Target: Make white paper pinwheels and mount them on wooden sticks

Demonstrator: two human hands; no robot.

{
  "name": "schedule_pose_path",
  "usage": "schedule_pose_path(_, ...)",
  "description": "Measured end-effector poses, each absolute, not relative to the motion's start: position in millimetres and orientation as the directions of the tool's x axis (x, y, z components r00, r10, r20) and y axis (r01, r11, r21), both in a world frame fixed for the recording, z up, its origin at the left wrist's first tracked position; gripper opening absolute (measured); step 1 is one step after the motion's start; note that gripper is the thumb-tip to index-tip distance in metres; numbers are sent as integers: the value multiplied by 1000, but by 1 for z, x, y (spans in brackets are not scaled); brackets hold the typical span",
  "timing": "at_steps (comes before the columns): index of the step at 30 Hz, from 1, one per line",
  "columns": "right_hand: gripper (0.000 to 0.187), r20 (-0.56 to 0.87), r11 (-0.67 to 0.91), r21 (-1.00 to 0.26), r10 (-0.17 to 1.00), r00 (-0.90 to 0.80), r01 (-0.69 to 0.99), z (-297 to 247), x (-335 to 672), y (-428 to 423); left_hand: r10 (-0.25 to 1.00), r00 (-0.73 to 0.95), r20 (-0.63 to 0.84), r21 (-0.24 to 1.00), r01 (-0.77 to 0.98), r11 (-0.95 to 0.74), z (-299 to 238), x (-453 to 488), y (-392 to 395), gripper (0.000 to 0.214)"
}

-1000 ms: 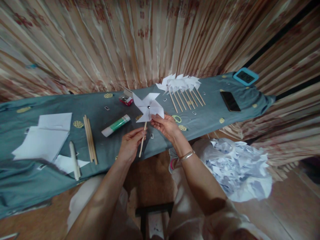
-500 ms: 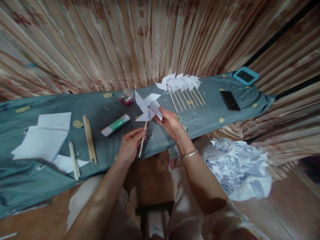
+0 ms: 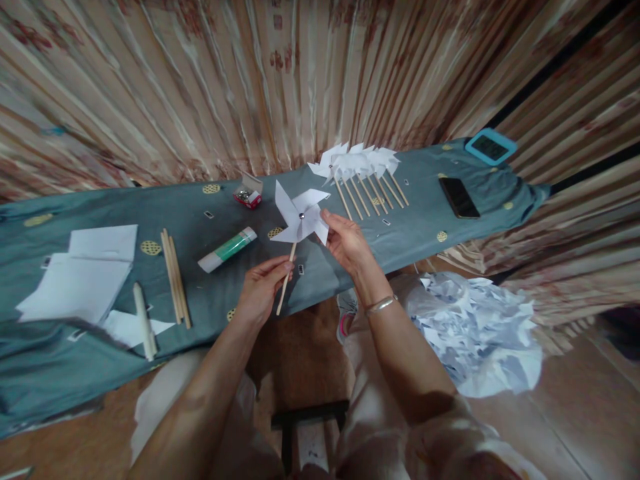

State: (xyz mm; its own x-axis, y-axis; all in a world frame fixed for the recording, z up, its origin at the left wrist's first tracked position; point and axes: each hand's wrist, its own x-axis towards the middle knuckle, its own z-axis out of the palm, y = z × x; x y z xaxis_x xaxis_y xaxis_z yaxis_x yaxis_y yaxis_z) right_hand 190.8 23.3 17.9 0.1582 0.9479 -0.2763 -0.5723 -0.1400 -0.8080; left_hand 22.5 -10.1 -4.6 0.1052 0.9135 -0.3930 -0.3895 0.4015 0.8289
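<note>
A white paper pinwheel [image 3: 295, 208] with a round metal pin at its centre is held up above the near edge of the table. My left hand [image 3: 263, 287] pinches its wooden stick below the paper blades. At the pinwheel's right side, my right hand [image 3: 345, 241] has thumb and fingers closed on one blade. Beyond my right hand, several finished pinwheels [image 3: 363, 163] lie in a row with their sticks towards me. Left of the held pinwheel are an opened small red box of pins [image 3: 249, 193] and a green-and-white tube [image 3: 227, 249].
Several loose sticks [image 3: 175, 279], a white pen-like tool [image 3: 144, 321] and white paper sheets [image 3: 80, 280] lie at the left. A phone [image 3: 459, 197] and a blue digital clock [image 3: 491, 147] sit at the right. A bag of paper scraps [image 3: 480, 333] stands on the floor.
The pinwheel's blades have turned slightly, and the right hand has shifted a little to the right along with the blade. The left hand keeps its hold on the stick.
</note>
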Motion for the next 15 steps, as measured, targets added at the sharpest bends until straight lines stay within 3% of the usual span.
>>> schedule_pose_path(15,20,-311,-174,-804,938,152,-568,19,188,24,915,86,-393,829,-397,394,-4,23,-9,46)
